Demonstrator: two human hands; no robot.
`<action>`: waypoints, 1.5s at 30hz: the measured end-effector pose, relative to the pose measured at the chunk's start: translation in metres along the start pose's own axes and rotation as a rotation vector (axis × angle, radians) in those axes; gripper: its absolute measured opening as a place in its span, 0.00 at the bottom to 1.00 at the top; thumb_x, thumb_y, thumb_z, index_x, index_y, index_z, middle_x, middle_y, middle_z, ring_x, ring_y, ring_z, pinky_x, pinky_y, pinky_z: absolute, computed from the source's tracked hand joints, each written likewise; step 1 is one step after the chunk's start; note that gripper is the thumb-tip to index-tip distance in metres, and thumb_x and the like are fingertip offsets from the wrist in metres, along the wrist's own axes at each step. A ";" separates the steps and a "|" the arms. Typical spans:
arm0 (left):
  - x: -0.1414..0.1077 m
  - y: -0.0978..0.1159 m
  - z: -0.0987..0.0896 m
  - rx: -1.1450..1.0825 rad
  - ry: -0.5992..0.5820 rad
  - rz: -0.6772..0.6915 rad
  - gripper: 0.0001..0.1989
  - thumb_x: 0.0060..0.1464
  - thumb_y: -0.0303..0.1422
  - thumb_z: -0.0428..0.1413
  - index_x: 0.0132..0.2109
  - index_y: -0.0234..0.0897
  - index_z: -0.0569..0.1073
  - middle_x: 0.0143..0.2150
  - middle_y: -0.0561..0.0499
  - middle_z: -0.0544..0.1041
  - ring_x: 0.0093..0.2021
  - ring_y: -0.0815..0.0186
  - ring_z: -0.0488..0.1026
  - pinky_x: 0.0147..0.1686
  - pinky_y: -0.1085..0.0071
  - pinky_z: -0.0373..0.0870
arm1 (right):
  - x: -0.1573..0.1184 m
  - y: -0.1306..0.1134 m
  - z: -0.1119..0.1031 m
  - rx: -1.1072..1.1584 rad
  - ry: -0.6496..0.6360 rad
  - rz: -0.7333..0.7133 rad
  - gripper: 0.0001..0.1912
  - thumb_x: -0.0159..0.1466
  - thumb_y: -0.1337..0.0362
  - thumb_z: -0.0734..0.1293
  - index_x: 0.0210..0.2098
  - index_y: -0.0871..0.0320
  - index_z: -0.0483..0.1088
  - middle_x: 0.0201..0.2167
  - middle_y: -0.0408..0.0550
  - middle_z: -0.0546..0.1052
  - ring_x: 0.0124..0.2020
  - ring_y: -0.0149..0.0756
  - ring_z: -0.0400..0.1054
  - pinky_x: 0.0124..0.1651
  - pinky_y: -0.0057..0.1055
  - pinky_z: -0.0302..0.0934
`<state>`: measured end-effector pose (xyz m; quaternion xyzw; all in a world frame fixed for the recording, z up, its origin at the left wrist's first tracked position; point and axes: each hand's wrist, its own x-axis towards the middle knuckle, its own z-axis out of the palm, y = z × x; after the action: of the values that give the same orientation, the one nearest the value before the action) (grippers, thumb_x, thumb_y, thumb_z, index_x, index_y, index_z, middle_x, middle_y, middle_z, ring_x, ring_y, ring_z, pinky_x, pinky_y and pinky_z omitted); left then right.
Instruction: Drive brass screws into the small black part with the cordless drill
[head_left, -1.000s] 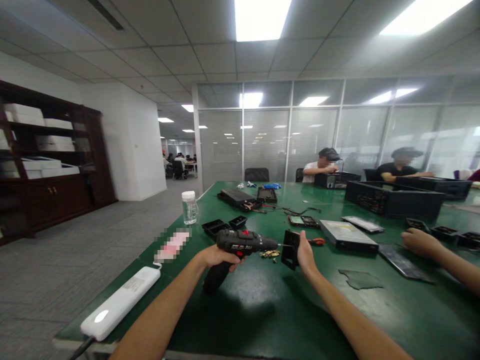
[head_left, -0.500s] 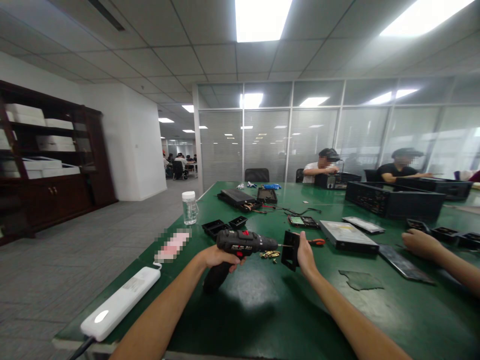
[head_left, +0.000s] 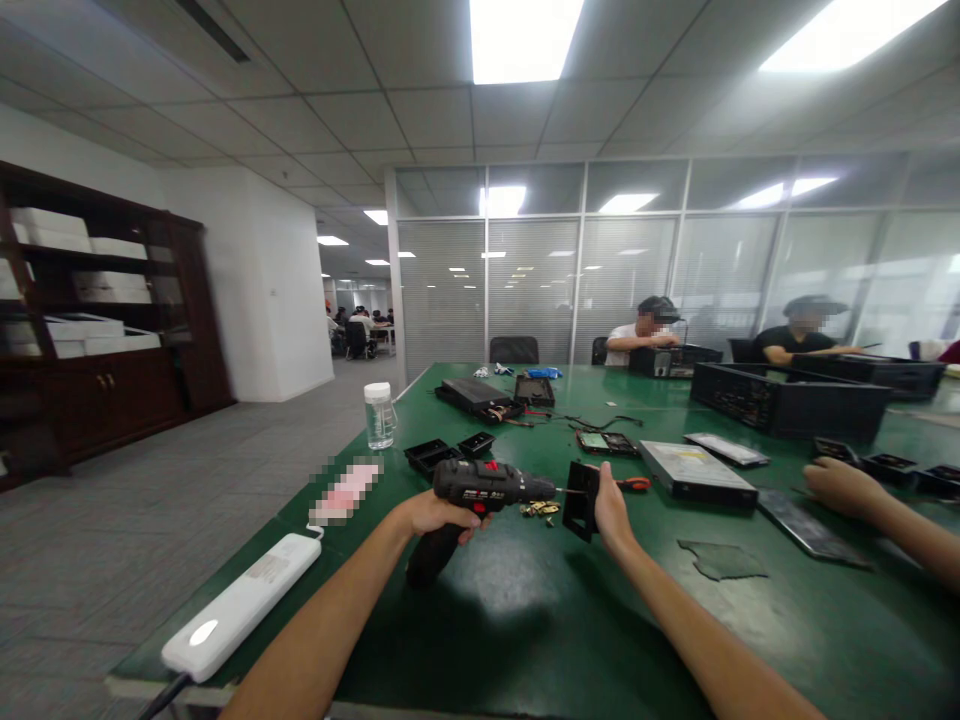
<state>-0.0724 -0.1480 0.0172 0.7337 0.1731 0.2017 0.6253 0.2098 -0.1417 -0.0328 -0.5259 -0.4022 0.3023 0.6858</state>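
My left hand is closed round the grip of a black cordless drill, which points to the right. In my right hand a flat black plastic piece stands upright, gripped at its right edge. The drill's thin bit reaches the face of that piece; whether it sits in a screw cannot be made out. Small brass-coloured parts lie in a loose pile on the table behind the bit. Past my right hand, the orange-red handle of a tool shows.
Black plastic trays, a bottle and a white power strip are on the left of the green table. To the right are a silver disc drive, a black computer case and another person's hand.
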 end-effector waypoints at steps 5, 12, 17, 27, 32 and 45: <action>0.000 0.003 0.000 -0.004 -0.009 0.002 0.16 0.40 0.32 0.55 0.38 0.28 0.67 0.32 0.47 0.67 0.22 0.74 0.62 0.23 0.75 0.61 | 0.004 0.006 -0.001 0.015 -0.009 0.000 0.31 0.50 0.42 0.50 0.36 0.59 0.66 0.29 0.45 0.70 0.32 0.36 0.63 0.35 0.30 0.56; 0.001 0.001 0.000 0.008 0.000 0.001 0.16 0.39 0.33 0.55 0.38 0.28 0.67 0.32 0.48 0.67 0.21 0.74 0.62 0.22 0.75 0.61 | 0.007 0.010 -0.001 0.023 -0.001 -0.026 0.30 0.50 0.42 0.51 0.36 0.59 0.66 0.29 0.45 0.70 0.32 0.36 0.63 0.36 0.30 0.56; 0.001 0.000 0.000 0.024 0.012 -0.008 0.16 0.39 0.33 0.55 0.37 0.28 0.68 0.31 0.48 0.67 0.22 0.74 0.62 0.23 0.74 0.61 | 0.007 0.012 -0.001 0.041 -0.020 -0.016 0.31 0.50 0.42 0.51 0.37 0.60 0.66 0.29 0.45 0.70 0.32 0.36 0.63 0.33 0.30 0.56; 0.000 -0.001 -0.001 -0.006 0.006 -0.001 0.14 0.41 0.31 0.55 0.36 0.27 0.67 0.28 0.49 0.66 0.22 0.73 0.63 0.23 0.75 0.61 | -0.002 -0.003 0.000 0.006 -0.008 -0.020 0.32 0.50 0.41 0.50 0.35 0.60 0.66 0.27 0.46 0.70 0.30 0.35 0.63 0.33 0.28 0.55; 0.000 -0.002 -0.002 0.001 0.018 -0.018 0.15 0.40 0.32 0.55 0.37 0.27 0.67 0.30 0.48 0.67 0.22 0.74 0.63 0.23 0.75 0.61 | -0.004 -0.007 0.000 0.001 0.017 -0.022 0.33 0.49 0.40 0.50 0.34 0.61 0.67 0.27 0.46 0.70 0.31 0.35 0.63 0.33 0.28 0.55; -0.001 0.000 0.000 0.008 0.018 -0.007 0.16 0.40 0.32 0.55 0.38 0.28 0.67 0.31 0.48 0.67 0.22 0.74 0.62 0.23 0.75 0.61 | -0.006 -0.008 0.001 -0.007 0.013 -0.022 0.32 0.49 0.40 0.49 0.34 0.60 0.67 0.26 0.45 0.69 0.31 0.36 0.63 0.33 0.28 0.55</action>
<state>-0.0728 -0.1485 0.0167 0.7337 0.1824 0.2054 0.6214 0.2061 -0.1483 -0.0265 -0.5259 -0.4046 0.2901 0.6896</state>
